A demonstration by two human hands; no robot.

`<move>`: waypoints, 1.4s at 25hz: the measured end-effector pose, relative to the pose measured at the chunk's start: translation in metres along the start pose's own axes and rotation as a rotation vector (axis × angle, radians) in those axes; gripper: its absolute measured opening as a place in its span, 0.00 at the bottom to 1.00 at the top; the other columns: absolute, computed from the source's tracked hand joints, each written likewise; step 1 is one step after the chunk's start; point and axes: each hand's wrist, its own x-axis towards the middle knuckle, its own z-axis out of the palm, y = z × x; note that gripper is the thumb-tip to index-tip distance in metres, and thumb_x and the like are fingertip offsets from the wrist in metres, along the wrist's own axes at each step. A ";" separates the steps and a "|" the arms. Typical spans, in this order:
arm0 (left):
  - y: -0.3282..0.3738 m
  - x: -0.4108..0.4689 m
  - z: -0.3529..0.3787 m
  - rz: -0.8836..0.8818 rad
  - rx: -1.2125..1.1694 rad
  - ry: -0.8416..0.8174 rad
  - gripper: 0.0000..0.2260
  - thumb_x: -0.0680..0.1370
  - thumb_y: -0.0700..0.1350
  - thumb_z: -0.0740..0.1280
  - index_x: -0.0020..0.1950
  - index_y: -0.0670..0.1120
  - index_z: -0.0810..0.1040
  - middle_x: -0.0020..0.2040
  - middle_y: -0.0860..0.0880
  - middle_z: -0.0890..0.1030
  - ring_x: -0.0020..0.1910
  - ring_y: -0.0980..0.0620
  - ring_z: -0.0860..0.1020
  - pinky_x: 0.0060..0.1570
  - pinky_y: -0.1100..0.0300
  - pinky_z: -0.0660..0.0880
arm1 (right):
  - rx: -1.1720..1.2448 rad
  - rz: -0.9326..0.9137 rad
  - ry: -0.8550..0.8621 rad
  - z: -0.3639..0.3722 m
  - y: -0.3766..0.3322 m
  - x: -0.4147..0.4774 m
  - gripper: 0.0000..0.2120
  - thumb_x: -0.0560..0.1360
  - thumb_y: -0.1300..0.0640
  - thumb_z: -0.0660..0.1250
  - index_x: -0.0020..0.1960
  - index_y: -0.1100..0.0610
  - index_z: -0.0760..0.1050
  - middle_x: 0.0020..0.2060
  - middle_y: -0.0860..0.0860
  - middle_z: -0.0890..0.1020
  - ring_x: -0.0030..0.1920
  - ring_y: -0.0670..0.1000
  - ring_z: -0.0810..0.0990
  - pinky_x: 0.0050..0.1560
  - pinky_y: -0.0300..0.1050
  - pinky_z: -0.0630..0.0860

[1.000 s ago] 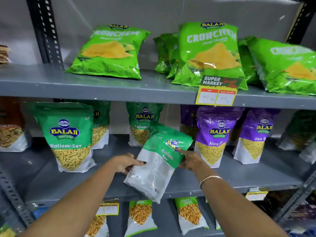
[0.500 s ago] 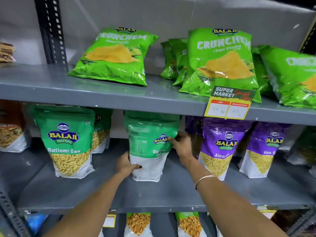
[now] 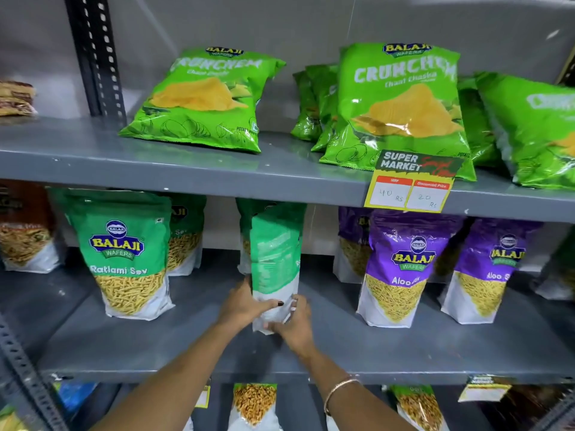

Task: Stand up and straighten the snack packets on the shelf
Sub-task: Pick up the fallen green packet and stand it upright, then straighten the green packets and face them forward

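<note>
A green-and-white Ratlami Sev packet (image 3: 275,253) stands upright on the middle grey shelf (image 3: 404,349), turned edge-on to me with its back panel showing. My left hand (image 3: 241,306) grips its lower left side and my right hand (image 3: 295,321) holds its bottom right corner. Another Ratlami Sev packet (image 3: 124,253) stands facing front to the left. Purple Aloo Sev packets (image 3: 401,265) stand to the right. Green Crunchem chip bags (image 3: 208,98) lean back on the upper shelf.
A price tag (image 3: 410,185) hangs on the upper shelf edge. More packets (image 3: 253,405) stand on the lower shelf. A perforated metal upright (image 3: 96,54) rises at the left, with brown packets (image 3: 15,98) beyond it.
The tilted packet was lifted upright, set on the shelf and turned edge-on. Both hands slid down from its sides to its base.
</note>
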 end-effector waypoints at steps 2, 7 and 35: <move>0.008 -0.006 -0.001 0.032 0.022 0.020 0.28 0.65 0.56 0.73 0.61 0.46 0.75 0.59 0.45 0.82 0.59 0.43 0.78 0.52 0.56 0.75 | -0.054 0.005 -0.005 0.004 -0.007 0.000 0.43 0.48 0.49 0.77 0.59 0.59 0.65 0.51 0.50 0.66 0.53 0.48 0.66 0.57 0.42 0.71; 0.005 -0.009 -0.004 0.121 -0.043 0.063 0.19 0.67 0.52 0.74 0.51 0.41 0.81 0.38 0.48 0.80 0.43 0.45 0.79 0.39 0.62 0.74 | -0.128 0.015 -0.009 -0.003 -0.005 0.013 0.31 0.57 0.52 0.79 0.56 0.60 0.72 0.51 0.54 0.70 0.50 0.46 0.64 0.47 0.34 0.65; -0.054 -0.013 -0.076 -0.369 -0.064 0.041 0.25 0.77 0.54 0.61 0.60 0.32 0.71 0.69 0.35 0.71 0.67 0.40 0.71 0.58 0.53 0.70 | -0.574 0.575 -0.821 -0.058 -0.074 0.055 0.14 0.70 0.52 0.69 0.33 0.61 0.73 0.17 0.56 0.79 0.19 0.55 0.79 0.18 0.41 0.75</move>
